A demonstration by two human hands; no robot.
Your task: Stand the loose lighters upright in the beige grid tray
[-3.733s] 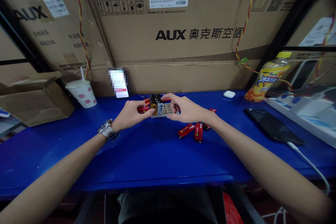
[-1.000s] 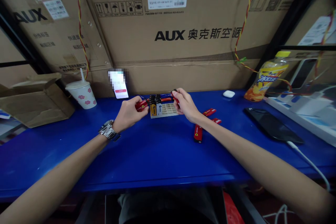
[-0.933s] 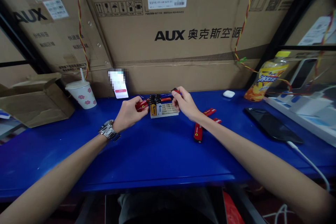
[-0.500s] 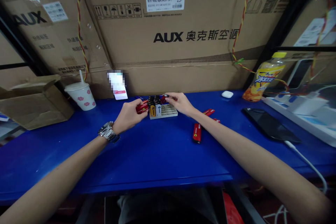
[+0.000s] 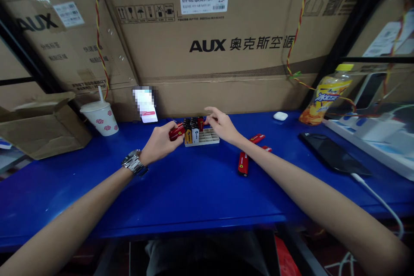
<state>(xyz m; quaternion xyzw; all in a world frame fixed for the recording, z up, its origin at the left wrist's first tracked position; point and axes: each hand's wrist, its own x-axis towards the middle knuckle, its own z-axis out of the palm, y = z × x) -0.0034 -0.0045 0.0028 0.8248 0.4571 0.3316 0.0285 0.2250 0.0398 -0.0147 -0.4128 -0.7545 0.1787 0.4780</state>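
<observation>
My left hand (image 5: 158, 143), with a metal watch at the wrist, is closed around red lighters (image 5: 177, 132) at the tray's left side; how many it holds is hidden. The pale gridded tray (image 5: 208, 137) has black-topped lighters standing in its left part, among them an orange lighter (image 5: 188, 136) and a white lighter (image 5: 195, 135) in front. A red lighter (image 5: 201, 124) stands upright behind them. My right hand (image 5: 223, 126) hovers over the tray's right side, fingers apart and holding nothing. Loose red lighters (image 5: 243, 164) lie on the table near my right forearm.
On the blue table (image 5: 181, 198) are a paper cup (image 5: 101, 118) and lit phone (image 5: 147, 105) at left, and a white earphone case (image 5: 280, 116), drink bottle (image 5: 326, 97), black phone (image 5: 333, 153) and power strip (image 5: 371, 146) at right. Cardboard boxes (image 5: 210, 73) stand behind.
My right hand has let go of a red lighter, which now stands in the tray, and its fingers have lifted and spread. My left hand is almost unmoved.
</observation>
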